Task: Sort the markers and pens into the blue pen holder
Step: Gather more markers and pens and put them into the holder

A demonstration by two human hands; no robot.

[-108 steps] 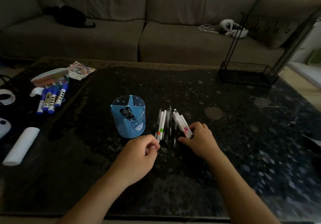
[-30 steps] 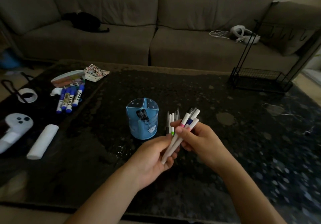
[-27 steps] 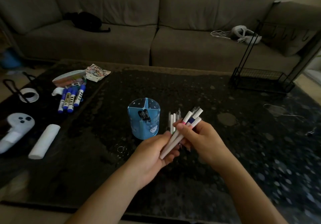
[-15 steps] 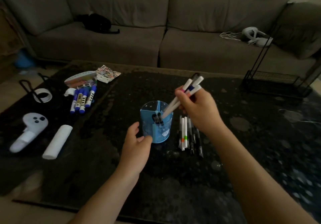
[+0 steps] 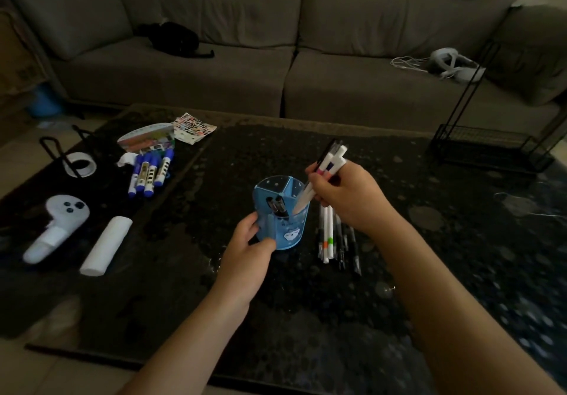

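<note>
Lower the pens [image 5: 325, 170] slowly, tips kept inside one section of the holder [image 5: 280, 215], released only once they touch bottom. Right hand [image 5: 346, 195] clamped around the bundle, tips just past the right rim. Left hand [image 5: 250, 249] closed on the holder's near wall, steadying it on the table [image 5: 306, 302]. Dark pens already in the front section; more pens [image 5: 333, 238] lying just right of the holder.

right hand [image 5: 349, 195] lowering pens [image 5: 325, 167], blue holder [image 5: 288, 226]
</note>
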